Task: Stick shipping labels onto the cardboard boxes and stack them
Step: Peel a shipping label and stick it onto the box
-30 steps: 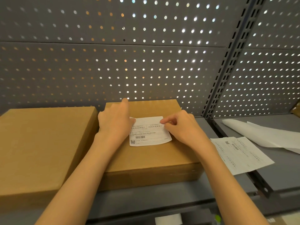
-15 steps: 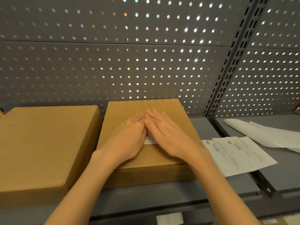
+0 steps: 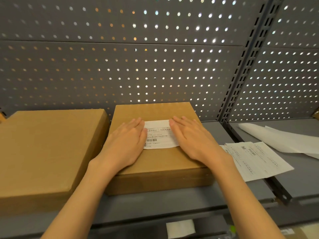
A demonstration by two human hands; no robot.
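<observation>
Label pressed flat on the middle box

The shipping label [image 3: 159, 134] lies on the smaller cardboard box [image 3: 155, 163]; left hand [image 3: 126, 144] and right hand [image 3: 193, 140] press its side edges, fingers straight, gripping nothing. A larger box [image 3: 46, 149] sits just left; loose label sheets [image 3: 255, 159] lie right on the grey shelf [image 3: 172, 202].

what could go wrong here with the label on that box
1. Both the left hand and right hand lie flat over the ends of the shipping label, so any crease or lifted corner beneath them may go unnoticed.
2. The labelled box sits close beside the larger box; lifting it to stack might snag that edge.
3. The loose label sheets overhang the shelf edge and might get knocked off.
</observation>
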